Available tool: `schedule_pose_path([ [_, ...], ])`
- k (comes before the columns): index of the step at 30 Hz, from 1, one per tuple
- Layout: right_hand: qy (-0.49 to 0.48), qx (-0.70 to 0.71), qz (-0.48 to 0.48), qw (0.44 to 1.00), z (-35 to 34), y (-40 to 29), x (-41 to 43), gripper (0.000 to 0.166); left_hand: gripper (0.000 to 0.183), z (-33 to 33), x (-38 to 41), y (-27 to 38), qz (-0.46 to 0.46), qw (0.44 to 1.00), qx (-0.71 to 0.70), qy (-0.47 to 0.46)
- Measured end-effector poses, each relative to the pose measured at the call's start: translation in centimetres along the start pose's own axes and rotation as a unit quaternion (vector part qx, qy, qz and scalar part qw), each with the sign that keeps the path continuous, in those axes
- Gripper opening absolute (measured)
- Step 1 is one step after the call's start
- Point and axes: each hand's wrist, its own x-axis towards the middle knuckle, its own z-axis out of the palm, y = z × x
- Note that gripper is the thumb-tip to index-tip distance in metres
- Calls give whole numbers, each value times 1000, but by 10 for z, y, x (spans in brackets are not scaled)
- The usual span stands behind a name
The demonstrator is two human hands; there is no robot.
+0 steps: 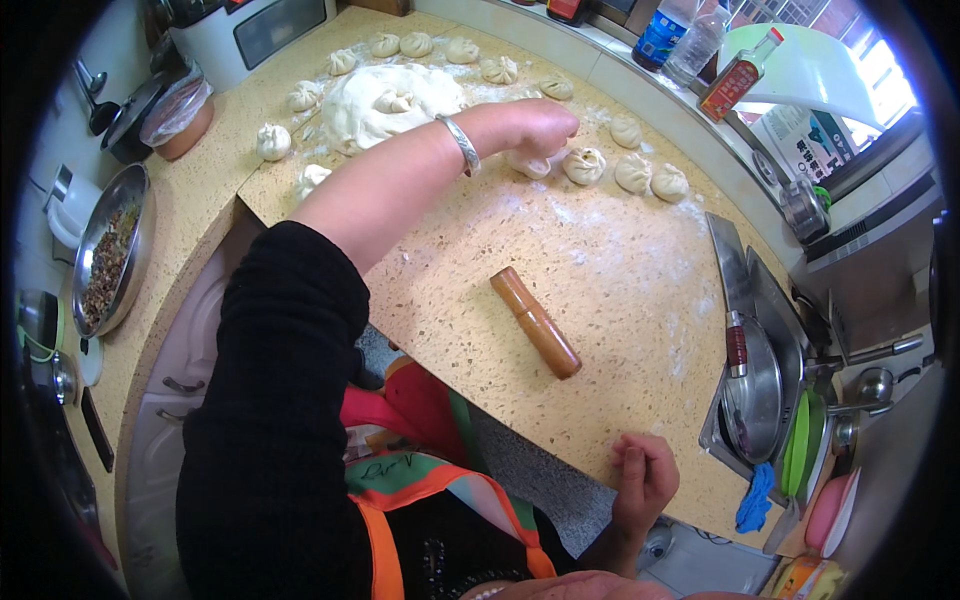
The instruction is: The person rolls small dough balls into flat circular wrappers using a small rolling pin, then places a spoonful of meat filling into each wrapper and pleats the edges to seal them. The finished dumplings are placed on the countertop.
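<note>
My left hand (pixel 546 129), with a silver bangle at its wrist, reaches across to the far side of the speckled counter (pixel 450 247). Its curled fingers are on a small dough bun (pixel 529 165), which they partly cover. Just right of it sit pleated buns (pixel 584 166), and more form an arc around a large floured dough mass (pixel 360 112) with small dough pieces on top. My right hand (pixel 646 472) is loosely curled at the counter's near edge, with nothing visible in it. A short wooden rolling pin (pixel 536 322) lies between my hands.
At left stands a steel bowl of chopped filling (pixel 112 255), beside a film-covered brown bowl (pixel 180 116). A cleaver (pixel 731 292) lies by the sink (pixel 709 427) at right, near a blue cloth (pixel 754 499). Bottles (pixel 739 75) line the sill.
</note>
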Motion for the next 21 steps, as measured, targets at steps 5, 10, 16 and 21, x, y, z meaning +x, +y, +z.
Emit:
schedule_pose_path([
  [5, -1, -27, -24, 999, -2, 10, 0, 11, 23, -4, -32, 4, 47, 992, 78, -86],
  [10, 8, 0, 2, 1000, 2, 0, 2, 10, 24, 9, -50, 1, 46, 985, 162, 29],
  [16, -10, -23, -14, 1000, 5, 2, 7, 11, 30, 1, -79, 17, 9, 985, -127, 113],
  [21, -69, -239, -251, 936, 33, -43, 68, 28, 34, 9, -96, 30, 13, 949, -277, 152],
])
